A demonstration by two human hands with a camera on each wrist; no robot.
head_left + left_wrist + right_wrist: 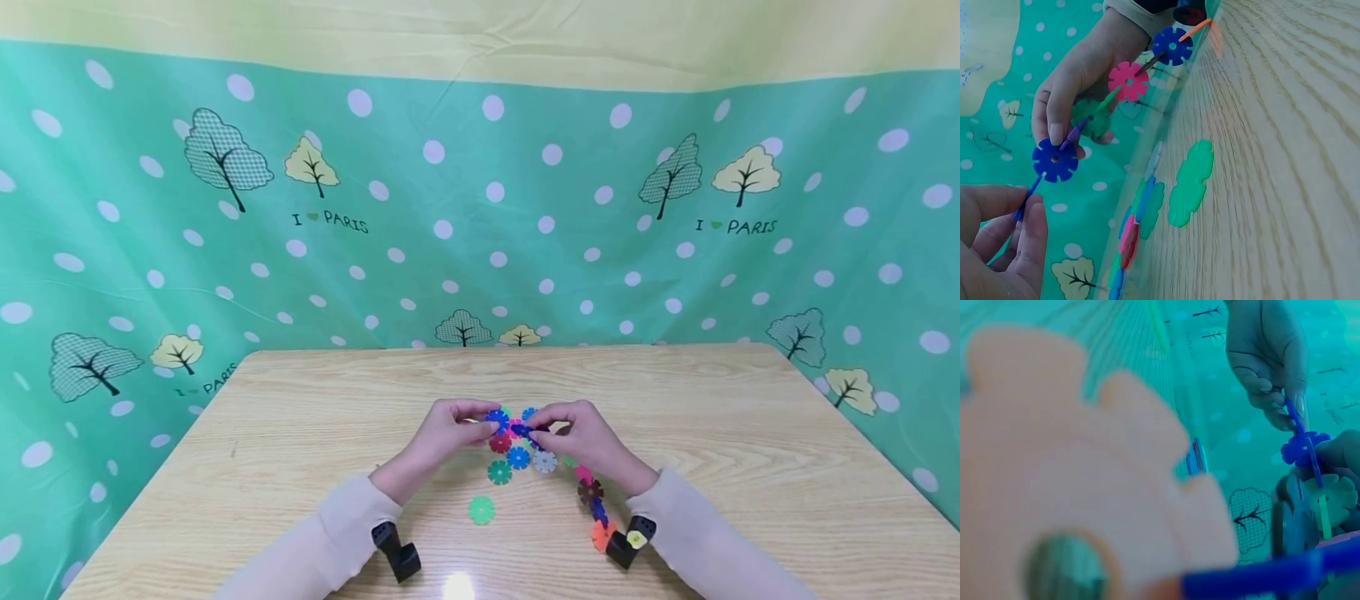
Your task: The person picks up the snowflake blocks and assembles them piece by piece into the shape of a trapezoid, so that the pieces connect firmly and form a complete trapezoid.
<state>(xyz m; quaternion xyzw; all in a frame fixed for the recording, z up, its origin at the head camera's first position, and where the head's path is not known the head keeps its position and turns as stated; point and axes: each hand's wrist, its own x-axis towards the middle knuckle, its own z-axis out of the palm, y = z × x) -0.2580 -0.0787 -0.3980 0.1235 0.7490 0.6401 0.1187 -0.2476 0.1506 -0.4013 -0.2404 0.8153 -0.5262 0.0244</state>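
Note:
My left hand [444,433] pinches a dark blue notched plastic disc [497,421] between thumb and fingers. Facing it, my right hand [581,435] grips another dark blue disc [1055,160], the end piece of a chain of linked discs. In the left wrist view the two blue discs meet edge to edge, set crosswise. From the right hand the chain runs back through purple [1075,132], green, pink [1129,81], brown, blue [1172,45] and orange pieces. The orange disc [1085,456] looms large and blurred in the right wrist view.
Below the hands, several loose notched discs lie on the wooden table [300,467], among them red [500,443], blue [517,457], grey [545,461] and teal [499,472]. A light green disc [482,509] lies nearer the front. A dotted green curtain [420,250] hangs behind the table.

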